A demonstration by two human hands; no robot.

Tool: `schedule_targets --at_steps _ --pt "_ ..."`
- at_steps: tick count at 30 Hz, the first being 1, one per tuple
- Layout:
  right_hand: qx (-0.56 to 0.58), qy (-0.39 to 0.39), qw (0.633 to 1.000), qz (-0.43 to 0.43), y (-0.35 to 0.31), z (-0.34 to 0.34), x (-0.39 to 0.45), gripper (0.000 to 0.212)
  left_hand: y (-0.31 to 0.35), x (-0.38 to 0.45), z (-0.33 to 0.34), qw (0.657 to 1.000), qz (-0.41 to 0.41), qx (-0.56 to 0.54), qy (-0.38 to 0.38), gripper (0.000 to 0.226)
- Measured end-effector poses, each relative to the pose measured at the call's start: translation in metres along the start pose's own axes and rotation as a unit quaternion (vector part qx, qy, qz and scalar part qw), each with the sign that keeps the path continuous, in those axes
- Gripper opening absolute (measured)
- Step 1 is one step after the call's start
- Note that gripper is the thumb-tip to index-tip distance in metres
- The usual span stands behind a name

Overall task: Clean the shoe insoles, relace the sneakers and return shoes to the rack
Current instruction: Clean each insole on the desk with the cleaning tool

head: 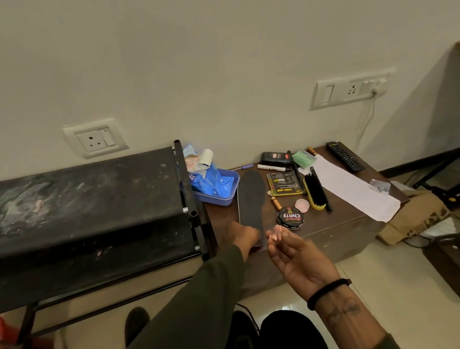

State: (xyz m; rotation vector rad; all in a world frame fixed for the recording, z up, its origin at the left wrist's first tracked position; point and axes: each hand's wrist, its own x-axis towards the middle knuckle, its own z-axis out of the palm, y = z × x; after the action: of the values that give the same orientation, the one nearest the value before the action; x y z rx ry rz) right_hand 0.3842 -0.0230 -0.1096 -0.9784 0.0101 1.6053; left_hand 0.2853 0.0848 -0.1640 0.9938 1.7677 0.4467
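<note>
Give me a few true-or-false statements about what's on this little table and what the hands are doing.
1. The insole lies flat on the wooden table. True.
2. The left hand is at the insole's near end. True.
3. The right hand grips the polish tin. False: it is open, palm up, holding nothing; the tin sits on the table beyond its fingertips.
4. The brush lies inside the blue tray. False: it lies on the table right of the tin, and the tray holds blue packets.
5. A remote lies at the table's far right corner. True.
</note>
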Motion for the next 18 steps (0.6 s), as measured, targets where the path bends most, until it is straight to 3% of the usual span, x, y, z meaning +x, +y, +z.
schedule_targets --at_steps 3,4,9,15,18 --pt "0.013 -0.009 1.000 0.013 -0.008 0.007 -0.008 0.020 0.001 -0.029 -0.007 0.985 -0.055 -0.128 -0.103 0.006" --pt "0.012 -0.013 1.000 0.007 -0.010 0.011 -0.012 0.024 0.001 -0.040 -0.011 0.979 -0.061 -0.152 -0.119 0.004" --pt "0.018 -0.040 0.999 -0.028 -0.016 0.034 -0.033 0.049 0.001 -0.099 -0.056 0.950 -0.055 -0.258 -0.168 0.016" --pt "-0.036 -0.112 0.992 -0.049 -0.008 0.077 -0.081 0.021 -0.024 -0.191 -0.161 0.928 -0.006 -0.294 -0.229 0.036" --pt "-0.080 -0.160 0.983 -0.052 0.013 0.096 -0.106 0.016 -0.057 -0.234 -0.208 0.925 0.024 -0.272 -0.266 0.030"
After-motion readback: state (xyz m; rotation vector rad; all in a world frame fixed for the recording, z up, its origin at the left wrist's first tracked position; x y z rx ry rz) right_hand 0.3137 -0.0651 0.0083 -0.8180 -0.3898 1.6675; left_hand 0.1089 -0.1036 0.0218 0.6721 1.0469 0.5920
